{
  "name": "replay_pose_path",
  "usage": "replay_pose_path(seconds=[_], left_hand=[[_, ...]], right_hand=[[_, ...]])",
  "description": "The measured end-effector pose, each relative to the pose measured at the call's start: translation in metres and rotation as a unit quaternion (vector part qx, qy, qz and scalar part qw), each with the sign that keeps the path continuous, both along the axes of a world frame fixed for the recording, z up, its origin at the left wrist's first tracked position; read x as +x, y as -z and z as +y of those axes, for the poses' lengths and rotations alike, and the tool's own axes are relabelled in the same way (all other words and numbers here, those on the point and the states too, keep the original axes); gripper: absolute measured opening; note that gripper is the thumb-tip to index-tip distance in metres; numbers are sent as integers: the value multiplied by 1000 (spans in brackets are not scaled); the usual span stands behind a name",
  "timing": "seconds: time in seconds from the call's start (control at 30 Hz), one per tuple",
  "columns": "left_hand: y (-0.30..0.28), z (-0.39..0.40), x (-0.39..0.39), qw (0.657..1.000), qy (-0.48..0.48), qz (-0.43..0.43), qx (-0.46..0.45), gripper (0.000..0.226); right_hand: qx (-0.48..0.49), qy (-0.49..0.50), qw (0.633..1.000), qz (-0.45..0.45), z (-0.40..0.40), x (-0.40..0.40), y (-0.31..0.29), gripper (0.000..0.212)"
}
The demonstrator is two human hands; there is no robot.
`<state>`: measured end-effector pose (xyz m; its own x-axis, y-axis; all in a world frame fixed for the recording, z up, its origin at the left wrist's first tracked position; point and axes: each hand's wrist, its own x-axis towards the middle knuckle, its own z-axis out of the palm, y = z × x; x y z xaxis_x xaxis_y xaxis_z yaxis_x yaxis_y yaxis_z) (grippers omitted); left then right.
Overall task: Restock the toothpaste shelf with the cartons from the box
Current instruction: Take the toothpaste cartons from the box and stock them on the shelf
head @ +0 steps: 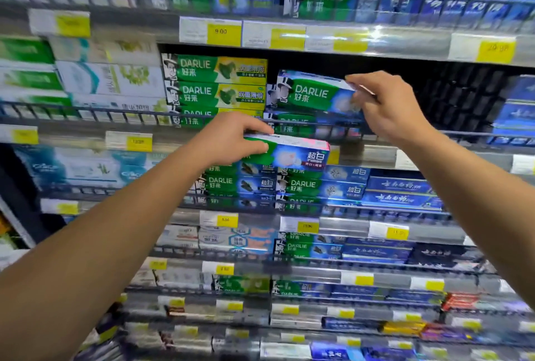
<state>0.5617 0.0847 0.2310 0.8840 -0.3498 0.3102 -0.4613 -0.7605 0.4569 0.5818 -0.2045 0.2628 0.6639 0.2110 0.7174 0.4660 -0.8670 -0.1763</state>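
The toothpaste shelf (405, 42) fills the wall ahead of you, wire-railed tiers with yellow price tags (223, 33), much of it blurred. Beyond your right hand (388, 108) the bay is dark and bare behind the rail. That hand pinches the right end of a green and blue Darlie carton (312, 94), which stretches out to its left, tilted, just above a stacked carton (304, 123). Your left hand (231, 137), lower and nearer you, grips a second carton (295, 153) by its left end; its pink-edged end juts out to that hand's right.
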Motion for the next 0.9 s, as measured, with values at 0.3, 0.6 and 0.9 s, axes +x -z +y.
replay_pose_path(seconds=[0.3, 0.6, 0.9], left_hand=[[-5, -1, 11, 1000, -10, 5, -14, 36], [-6, -4, 9, 999, -22, 4, -24, 37], [-17, -30, 10, 997, -36, -65, 2, 37]], right_hand=[[-56, 20, 998, -2, 13, 47, 11, 36], [-27, 24, 999, -19, 12, 60, 16, 29], [-92, -63, 990, -81, 18, -7, 31, 26]])
